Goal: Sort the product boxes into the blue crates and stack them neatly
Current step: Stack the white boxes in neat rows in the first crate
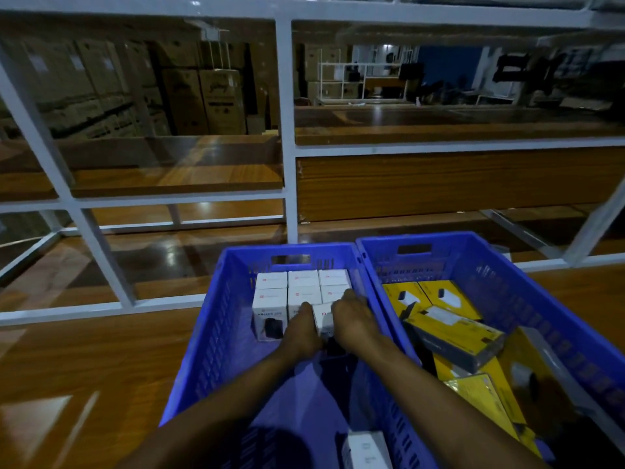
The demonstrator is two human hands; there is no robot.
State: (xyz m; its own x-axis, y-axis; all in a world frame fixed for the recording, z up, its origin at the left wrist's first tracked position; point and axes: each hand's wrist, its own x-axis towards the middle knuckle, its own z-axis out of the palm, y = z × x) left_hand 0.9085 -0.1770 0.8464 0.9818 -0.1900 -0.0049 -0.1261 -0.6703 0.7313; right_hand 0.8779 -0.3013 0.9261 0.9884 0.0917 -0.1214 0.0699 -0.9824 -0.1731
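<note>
One small white box [323, 320] is held between the left hand [301, 333] and the right hand [355, 323], fingers [351, 297] curled round its sides, inside the left blue crate [216, 333] beside the rows of white boxes [304, 282], and a snug push into line is probably needed next.

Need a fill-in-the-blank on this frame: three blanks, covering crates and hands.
1. The left crate holds boxes coloured ____.
2. The right crate holds boxes coloured ____.
3. The left hand and right hand hold one box inside the ____ crate.
Missing words: white; yellow; left.
</note>
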